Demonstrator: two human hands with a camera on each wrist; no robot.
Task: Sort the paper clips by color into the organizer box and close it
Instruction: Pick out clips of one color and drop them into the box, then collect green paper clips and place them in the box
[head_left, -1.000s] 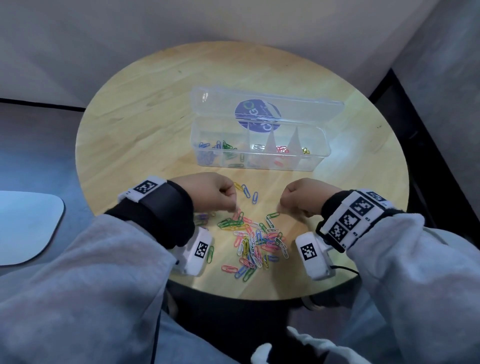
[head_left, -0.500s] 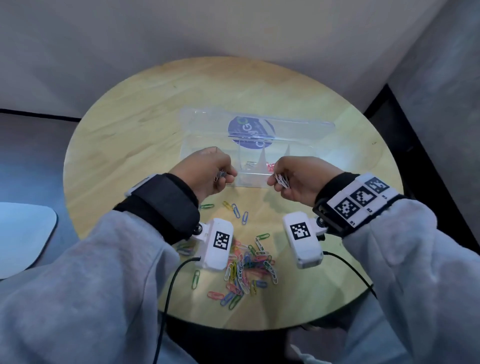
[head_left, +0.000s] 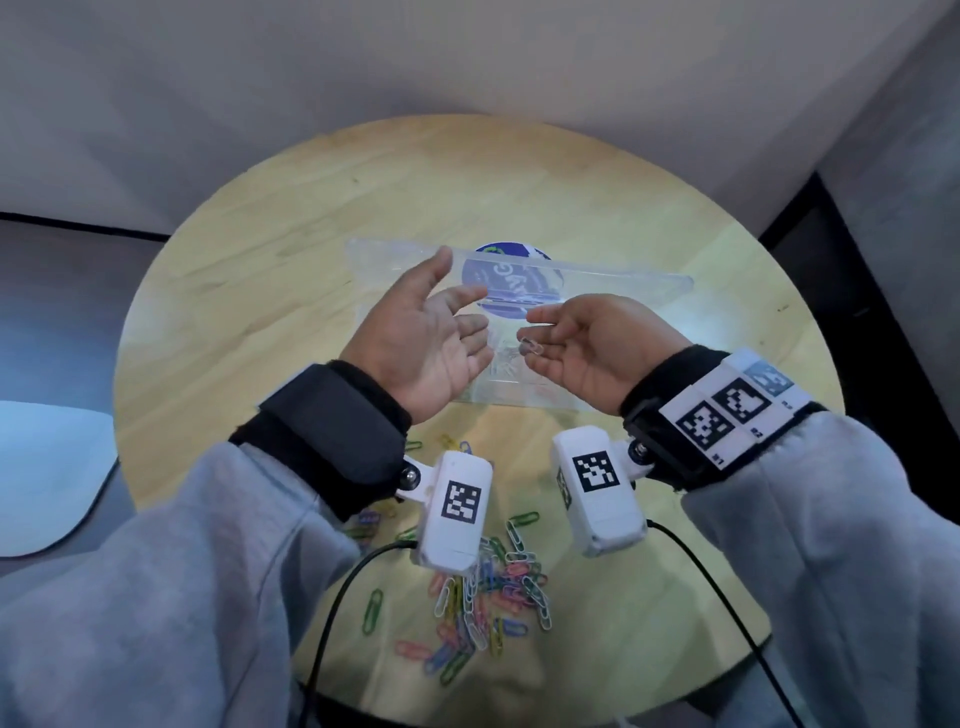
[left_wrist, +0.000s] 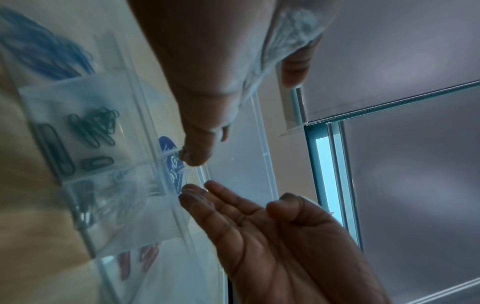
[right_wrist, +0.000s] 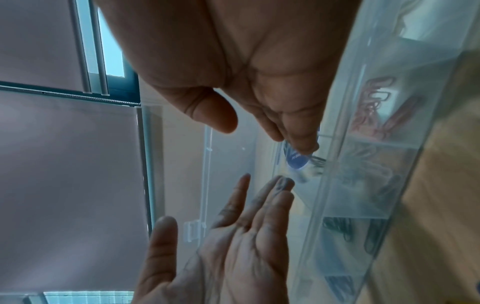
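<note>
Paper clips (head_left: 488, 597), light, stiff and slippery, lie heaped near the organizer box (head_left: 623, 291); pinch them singly. Over the box, the left hand (head_left: 415, 338) is spread empty; the right hand (head_left: 587, 343) carries one pale clip (head_left: 531, 345) on relaxed fingers.

Raised lid (head_left: 597, 278) behind open, seemingly unobstructed compartments (left_wrist: 78, 131)

two hands (head_left: 415, 343), one organizer box (head_left: 623, 283), one round table (head_left: 260, 291), many loose paper clips (head_left: 488, 597)
</note>
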